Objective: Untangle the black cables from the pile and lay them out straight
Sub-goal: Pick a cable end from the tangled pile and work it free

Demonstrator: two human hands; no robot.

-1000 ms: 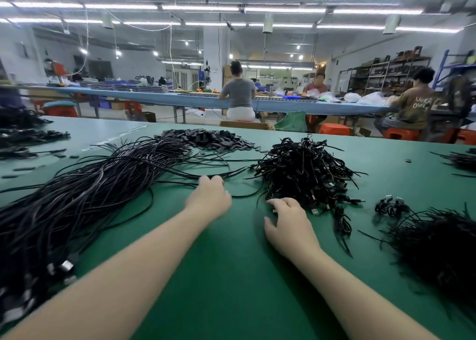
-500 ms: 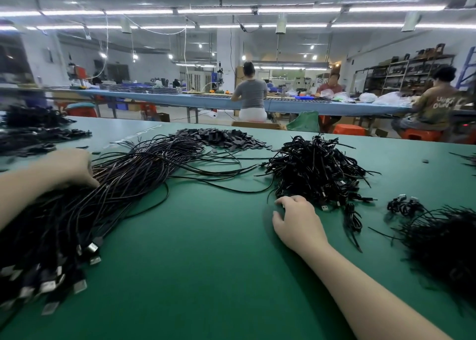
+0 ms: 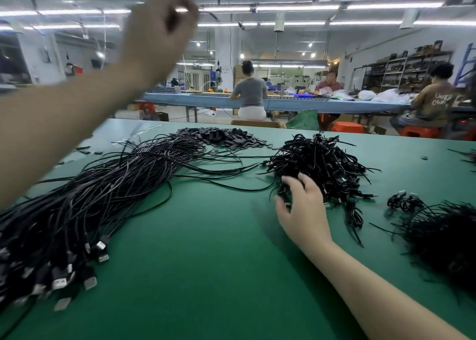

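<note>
Our right hand, fingers spread wide, presses the near edge of the tangled pile of short black cables on the green table. Our raised left hand is blurred; we cannot tell its grip. Yanking risks tightening knots.

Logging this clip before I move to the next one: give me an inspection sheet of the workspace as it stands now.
Surface: green table, bare in the middle.
Job's things: long cable bundle laid diagonally at left, USB plugs at its near end; tangled cable pile at centre right.
Clutter: heap of small flat black pieces at the far edge; small coiled cable; dark pile at right.
Hands: left hand raised high, blurred, grip unclear; right hand open, fingers on the tangled pile.
Cables: loose strands run between bundle and pile.
Surroundings: seated workers at a blue bench, shelving.
</note>
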